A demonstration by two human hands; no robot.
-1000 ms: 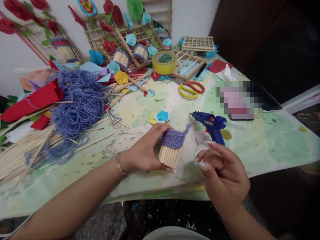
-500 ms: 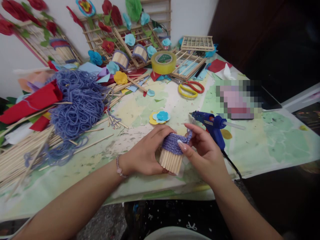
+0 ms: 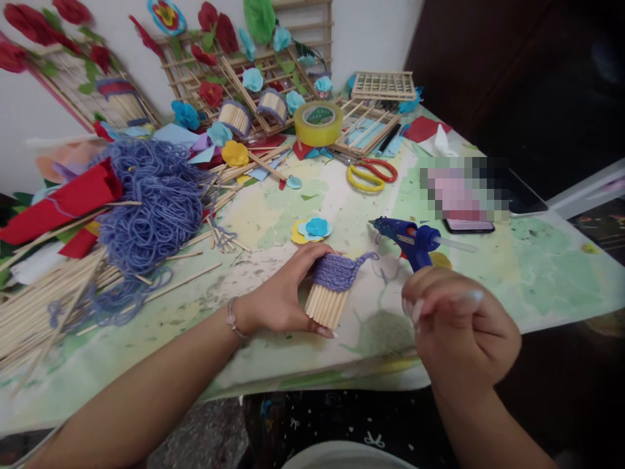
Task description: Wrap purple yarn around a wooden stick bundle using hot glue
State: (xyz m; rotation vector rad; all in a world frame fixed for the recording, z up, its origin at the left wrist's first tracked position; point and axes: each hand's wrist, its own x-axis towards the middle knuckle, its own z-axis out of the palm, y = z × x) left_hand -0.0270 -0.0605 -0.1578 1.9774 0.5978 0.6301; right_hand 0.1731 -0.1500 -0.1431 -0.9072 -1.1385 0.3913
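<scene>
My left hand (image 3: 276, 292) is closed around a small cup made of wooden sticks (image 3: 326, 306), tilted above the table. Purple braided cord (image 3: 334, 272) wraps its upper part, and a loose cord end sticks out to the right. My right hand (image 3: 461, 326) is apart from the cup, its fingers curled and slightly blurred. It covers the lower handle of a blue glue gun (image 3: 403, 233) lying on the table with a glue stick in its back. Whether the fingers touch the handle or hold anything is hidden. Layered paper flowers (image 3: 316, 227) lie just beyond the cup.
Purple yarn (image 3: 151, 202) and many loose sticks (image 3: 43, 312) lie at left. Scissors (image 3: 366, 177), a tape roll (image 3: 318, 124) and a phone (image 3: 469, 225) lie farther back. Stick lattices (image 3: 312, 39) with paper flowers lean on the wall.
My right hand has let go of the cord-wrapped cup and moved right, over the glue gun's handle, with its fingers curling. My left hand keeps the cup, shifted slightly left.
</scene>
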